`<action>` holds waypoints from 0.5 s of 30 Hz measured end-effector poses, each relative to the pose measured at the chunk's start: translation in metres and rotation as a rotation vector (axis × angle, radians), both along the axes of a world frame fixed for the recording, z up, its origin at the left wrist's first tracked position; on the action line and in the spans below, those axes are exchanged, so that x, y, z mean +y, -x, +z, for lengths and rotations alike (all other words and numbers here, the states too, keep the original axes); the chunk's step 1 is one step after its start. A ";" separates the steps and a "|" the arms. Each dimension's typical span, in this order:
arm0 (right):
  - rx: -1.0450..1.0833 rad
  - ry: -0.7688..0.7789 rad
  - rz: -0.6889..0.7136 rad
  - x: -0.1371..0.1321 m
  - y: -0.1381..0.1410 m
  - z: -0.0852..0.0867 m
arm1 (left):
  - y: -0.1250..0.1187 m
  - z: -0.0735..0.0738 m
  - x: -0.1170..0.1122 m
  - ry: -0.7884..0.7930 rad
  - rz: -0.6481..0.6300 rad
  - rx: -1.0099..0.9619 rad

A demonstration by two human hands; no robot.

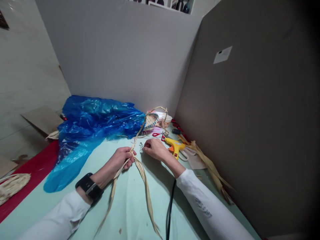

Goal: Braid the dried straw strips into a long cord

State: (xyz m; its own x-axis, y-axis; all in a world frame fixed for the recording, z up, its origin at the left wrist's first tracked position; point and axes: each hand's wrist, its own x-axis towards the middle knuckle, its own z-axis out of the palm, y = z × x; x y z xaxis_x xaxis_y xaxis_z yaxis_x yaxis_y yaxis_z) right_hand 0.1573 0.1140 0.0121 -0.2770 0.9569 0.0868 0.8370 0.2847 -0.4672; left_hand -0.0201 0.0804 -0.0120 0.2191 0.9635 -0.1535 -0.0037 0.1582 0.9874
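My left hand [124,156] pinches a braid of pale dried plant fibre [136,138] where its plaited part ends. Two loose strands [147,193] hang from that point toward the front of the table. Beyond my fingers the braid runs up and loops over a small woven basket [151,121]. My right hand [153,148] is closed at the fingertips, beside a little heap of thin dark wire-like pieces [141,146] on the cloth. Whatever lies between those fingertips is too small to make out.
Blue plastic sheeting [100,116] covers the back left. Right of my hand lie a yellow glue gun [175,146], red-handled scissors [157,134] and loose dried fibre [212,166]. A black cable [171,206] crosses the front; grey panels [125,50] stand behind and right.
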 end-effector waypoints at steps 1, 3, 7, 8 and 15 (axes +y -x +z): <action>0.021 0.009 0.008 0.001 -0.001 0.000 | 0.001 0.000 0.000 -0.004 -0.007 0.006; 0.069 0.025 0.020 0.003 -0.002 -0.001 | 0.003 0.000 0.000 -0.012 -0.011 0.023; 0.155 0.042 0.041 0.002 -0.001 -0.003 | 0.002 0.002 0.009 -0.058 0.004 0.068; 0.174 0.043 0.046 0.001 0.001 -0.004 | 0.000 0.004 0.012 -0.078 0.003 0.083; 0.403 0.012 -0.068 -0.002 0.013 0.009 | -0.015 0.019 0.008 -0.290 -0.119 0.313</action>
State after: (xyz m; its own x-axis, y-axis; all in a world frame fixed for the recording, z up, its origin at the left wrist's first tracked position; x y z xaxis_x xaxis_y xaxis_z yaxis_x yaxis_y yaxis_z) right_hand 0.1446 0.1120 0.0214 -0.1592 0.9736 0.1637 0.6032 0.2271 -0.7646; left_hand -0.0053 0.0886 0.0066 0.3171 0.9474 0.0426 0.3041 -0.1441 0.9417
